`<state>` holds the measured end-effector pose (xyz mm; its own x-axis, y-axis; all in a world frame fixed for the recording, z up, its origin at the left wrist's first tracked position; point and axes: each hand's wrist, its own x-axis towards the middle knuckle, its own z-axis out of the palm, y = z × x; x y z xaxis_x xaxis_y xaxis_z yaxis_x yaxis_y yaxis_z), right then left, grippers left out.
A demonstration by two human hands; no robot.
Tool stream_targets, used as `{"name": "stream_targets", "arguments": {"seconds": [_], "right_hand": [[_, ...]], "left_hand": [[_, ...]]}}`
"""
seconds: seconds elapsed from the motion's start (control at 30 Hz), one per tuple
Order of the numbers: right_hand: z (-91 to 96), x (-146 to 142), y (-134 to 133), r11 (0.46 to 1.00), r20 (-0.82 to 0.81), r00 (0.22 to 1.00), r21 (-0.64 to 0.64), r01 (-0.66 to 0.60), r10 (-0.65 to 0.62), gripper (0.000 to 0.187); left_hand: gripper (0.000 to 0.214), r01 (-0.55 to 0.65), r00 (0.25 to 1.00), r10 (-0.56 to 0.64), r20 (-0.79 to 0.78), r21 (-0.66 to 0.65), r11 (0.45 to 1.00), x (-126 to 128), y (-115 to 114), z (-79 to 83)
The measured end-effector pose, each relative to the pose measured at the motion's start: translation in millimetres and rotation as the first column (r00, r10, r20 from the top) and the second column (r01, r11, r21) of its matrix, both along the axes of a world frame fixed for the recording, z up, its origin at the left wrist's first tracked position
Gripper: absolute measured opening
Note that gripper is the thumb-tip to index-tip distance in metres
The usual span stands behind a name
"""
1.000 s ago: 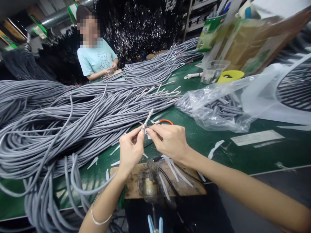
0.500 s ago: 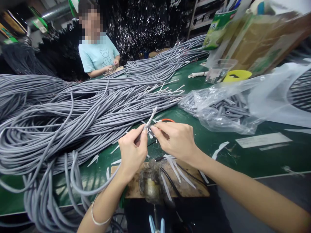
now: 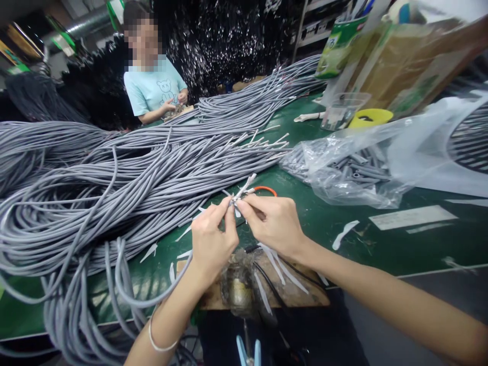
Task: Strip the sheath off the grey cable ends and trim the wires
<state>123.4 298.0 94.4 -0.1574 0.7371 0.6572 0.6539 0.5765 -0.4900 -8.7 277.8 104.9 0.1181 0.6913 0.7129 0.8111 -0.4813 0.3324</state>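
Observation:
My left hand (image 3: 213, 236) is closed in a pinch on a grey cable, whose stripped, whitish end (image 3: 247, 185) sticks up and forward past the fingertips. Opposite it, my right hand (image 3: 275, 222) pinches the same stripped part, fingertips almost touching the left ones. The exact strands between the fingers are too small to make out. Just behind the right fingers shows an orange loop (image 3: 269, 189), its remainder hidden. To the left lies a big bundle of grey cables (image 3: 145, 178), many with pale stripped ends pointing right.
Below my hands, a wooden board (image 3: 305, 299) carries a small clamped device (image 3: 239, 292), with white strips and black cords. At right lie a clear bag of grey tube pieces (image 3: 354, 170), a yellow dish (image 3: 370, 118) and a clear tub (image 3: 343, 109). A co-worker (image 3: 154, 89) sits across the table.
Both hands have shifted slightly, the left one to the right. The stripped cable end leans further right and looks more spread. More of the orange loop shows.

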Motion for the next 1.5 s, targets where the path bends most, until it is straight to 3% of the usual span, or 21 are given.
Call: {"name": "stream_targets", "arguments": {"seconds": [0.1, 0.17, 0.33, 0.47, 0.6, 0.77, 0.9, 1.03, 1.2, 1.3, 1.37, 1.43, 1.5], "right_hand": [[-3.5, -3, -2, 0.979, 0.067, 0.994, 0.194, 0.067, -0.081, 0.036], [-3.5, -3, -2, 0.97, 0.089, 0.991, 0.231, 0.074, -0.097, 0.036], [-1.3, -2, -2, 0.988, 0.053, 0.995, 0.135, 0.077, -0.085, 0.036], [-2.5, -2, -1, 0.974, 0.087, 0.995, 0.227, 0.025, -0.045, 0.036], [-0.9, -1, 0, 0.988, 0.077, 0.997, 0.153, 0.01, -0.022, 0.036], [1.8, 0, 0, 0.973, 0.103, 0.995, 0.229, -0.012, -0.011, 0.033], [1.5, -2, -1, 0.985, 0.084, 0.996, 0.173, 0.018, -0.033, 0.034], [2.1, -5, 1, 0.972, 0.099, 0.995, 0.236, -0.021, -0.002, 0.035], [8.6, -4, 2, 1.0, -0.002, 1.0, 0.022, -0.001, 0.002, 0.039], [7.0, -10, -10, 0.975, 0.035, 0.999, 0.217, -0.044, 0.038, 0.039], [4.5, -17, -17, 0.899, 0.097, 0.985, 0.404, -0.168, 0.141, 0.039], [3.7, -20, -18, 0.843, 0.101, 0.964, 0.469, -0.263, 0.245, 0.039], [5.4, -18, -11, 0.923, 0.025, 0.98, 0.333, -0.194, 0.198, 0.036]], "left_hand": [[0.021, 0.0, 1.0, 0.002, 0.029, -0.078, 0.997, 0, 2, 1.3], [0.021, -0.01, 1.0, 0.011, 0.014, -0.06, 0.998, 0, 2, 0.1], [0.024, -0.039, 0.99, 0.054, -0.128, 0.121, 0.992, 0, 1, -5.6], [0.023, -0.034, 0.992, 0.039, -0.117, 0.045, 0.998, 0, 3, -6.1], [0.025, -0.066, 0.972, 0.09, -0.217, 0.119, 0.991, -1, 4, -10.1], [0.026, -0.057, 0.983, 0.073, -0.167, 0.093, 0.994, -2, 4, -13.4], [0.029, -0.083, 0.972, 0.109, -0.206, 0.13, 0.988, -3, 6, -12.3], [0.026, -0.051, 0.996, 0.053, -0.078, 0.029, 0.998, -5, 8, -9.8], [0.028, -0.082, 0.986, 0.095, -0.135, 0.1, 0.992, -2, 9, -14.7], [0.025, -0.083, 0.996, 0.082, -0.025, -0.081, 0.993, -6, 17, -13.4], [0.024, -0.05, 0.99, 0.083, 0.114, -0.266, 0.963, -12, 24, -7.8], [0.032, -0.026, 0.981, 0.09, 0.175, -0.336, 0.942, -17, 27, -0.2], [0.034, 0.03, 0.962, 0.07, 0.265, -0.354, 0.935, -19, 25, 6.5]]}}
